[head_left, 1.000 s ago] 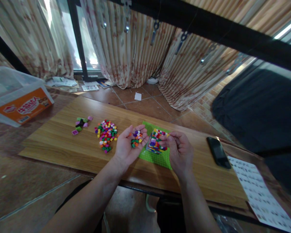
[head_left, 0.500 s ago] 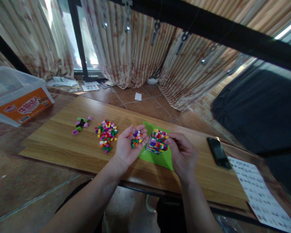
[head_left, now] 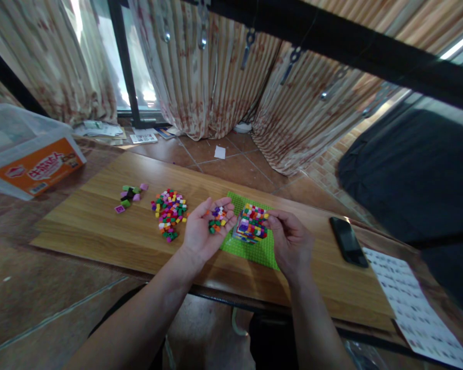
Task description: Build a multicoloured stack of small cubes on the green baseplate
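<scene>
My left hand [head_left: 196, 234] is palm up with its fingers slightly curled, cradling several small building bricks [head_left: 217, 220] in mixed colours. To its right, a multicoloured block built of such bricks [head_left: 250, 226] stands on a green studded baseplate [head_left: 262, 254]. My right hand [head_left: 291, 241] has thumb and forefinger pinched together at the block's upper right edge. A small yellow brick [head_left: 266, 216] shows at those fingertips; the fingers partly cover that edge. A loose pile of small bricks [head_left: 172, 213] lies left of my left hand.
A smaller group of green, black and pink bricks [head_left: 130, 196] lies farther left on the wooden board [head_left: 96, 226]. A clear plastic bin [head_left: 34, 159] stands at the far left. On the right are a black phone [head_left: 347, 241] and a printed sheet [head_left: 412, 303].
My right hand has shifted very slightly, its fingertips staying at the block's upper right edge. My left hand and the bricks in it look the same.
</scene>
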### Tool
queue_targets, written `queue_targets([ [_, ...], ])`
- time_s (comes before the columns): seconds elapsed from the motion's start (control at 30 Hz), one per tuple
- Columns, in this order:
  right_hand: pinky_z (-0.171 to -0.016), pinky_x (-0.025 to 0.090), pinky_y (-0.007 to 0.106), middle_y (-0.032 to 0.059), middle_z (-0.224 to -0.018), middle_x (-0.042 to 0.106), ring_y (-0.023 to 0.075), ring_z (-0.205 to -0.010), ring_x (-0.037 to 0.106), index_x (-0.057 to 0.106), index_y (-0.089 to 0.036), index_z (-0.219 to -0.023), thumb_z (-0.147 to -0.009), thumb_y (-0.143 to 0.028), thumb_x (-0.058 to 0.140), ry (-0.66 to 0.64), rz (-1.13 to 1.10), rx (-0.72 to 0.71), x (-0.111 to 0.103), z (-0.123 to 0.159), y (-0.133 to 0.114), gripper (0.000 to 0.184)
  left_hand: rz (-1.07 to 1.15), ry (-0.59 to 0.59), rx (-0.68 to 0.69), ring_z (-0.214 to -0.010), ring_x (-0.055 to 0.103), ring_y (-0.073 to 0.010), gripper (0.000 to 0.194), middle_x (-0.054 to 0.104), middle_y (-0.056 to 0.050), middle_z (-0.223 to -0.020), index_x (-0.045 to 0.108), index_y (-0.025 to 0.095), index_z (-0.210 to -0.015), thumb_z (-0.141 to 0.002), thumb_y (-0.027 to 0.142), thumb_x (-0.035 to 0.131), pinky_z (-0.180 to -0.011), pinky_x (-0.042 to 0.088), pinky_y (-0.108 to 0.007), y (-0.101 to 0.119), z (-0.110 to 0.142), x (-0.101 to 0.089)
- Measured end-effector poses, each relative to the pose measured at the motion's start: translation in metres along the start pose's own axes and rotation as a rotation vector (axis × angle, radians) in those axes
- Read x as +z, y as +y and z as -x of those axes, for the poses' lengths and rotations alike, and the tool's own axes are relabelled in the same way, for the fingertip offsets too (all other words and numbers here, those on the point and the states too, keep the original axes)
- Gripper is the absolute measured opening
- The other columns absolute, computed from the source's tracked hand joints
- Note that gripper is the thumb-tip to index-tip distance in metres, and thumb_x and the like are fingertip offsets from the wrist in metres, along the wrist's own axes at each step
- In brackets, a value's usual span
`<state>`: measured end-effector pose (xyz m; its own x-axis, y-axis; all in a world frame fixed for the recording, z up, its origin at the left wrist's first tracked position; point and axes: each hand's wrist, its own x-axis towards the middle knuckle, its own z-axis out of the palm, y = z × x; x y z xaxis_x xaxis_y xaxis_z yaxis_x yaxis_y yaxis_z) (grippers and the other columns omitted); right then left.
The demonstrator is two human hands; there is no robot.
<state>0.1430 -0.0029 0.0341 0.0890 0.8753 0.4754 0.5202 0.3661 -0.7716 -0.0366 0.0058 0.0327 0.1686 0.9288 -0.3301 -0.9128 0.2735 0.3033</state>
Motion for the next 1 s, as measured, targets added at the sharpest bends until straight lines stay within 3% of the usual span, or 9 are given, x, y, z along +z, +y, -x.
queue_targets([
  [0.3,-0.079,0.052,0.033,0.0050,-0.093,0.068,0.0173,-0.088,0.064,0.068,-0.021,-0.086,-0.089,-0.023,0.057,-0.104,0.162,-0.203,-0.0027,-0.0055,0.0013,0.011,-0.010,0.001,-0.002,-0.066,0.063,-0.0142,0.036,0.067,-0.012,-0.076,0.070,0.007,-0.082,-0.091,0.030,0.043,-0.069,0.055,-0.027,0.0011,0.0011,0.0005],
  [0.53,-0.086,0.050,0.038,0.0050,-0.097,0.067,0.0192,-0.094,0.063,0.068,-0.023,-0.087,-0.088,-0.024,0.059,-0.101,0.185,-0.222,-0.0038,-0.0065,0.0035,0.010,-0.019,0.004,-0.013,-0.064,0.062,-0.0130,0.035,0.067,-0.011,-0.075,0.070,0.008,-0.082,-0.091,0.030,0.044,-0.067,0.055,-0.026,0.0008,0.0011,0.0006],
  [1.0,-0.087,0.050,0.038,0.0047,-0.096,0.067,0.0187,-0.093,0.063,0.068,-0.023,-0.086,-0.088,-0.023,0.059,-0.140,0.138,-0.188,-0.0003,-0.0043,0.0023,0.009,-0.030,-0.001,-0.017,-0.063,0.062,-0.0132,0.034,0.067,-0.010,-0.074,0.069,0.007,-0.082,-0.091,0.030,0.044,-0.068,0.054,-0.027,-0.0001,-0.0003,-0.0008],
])
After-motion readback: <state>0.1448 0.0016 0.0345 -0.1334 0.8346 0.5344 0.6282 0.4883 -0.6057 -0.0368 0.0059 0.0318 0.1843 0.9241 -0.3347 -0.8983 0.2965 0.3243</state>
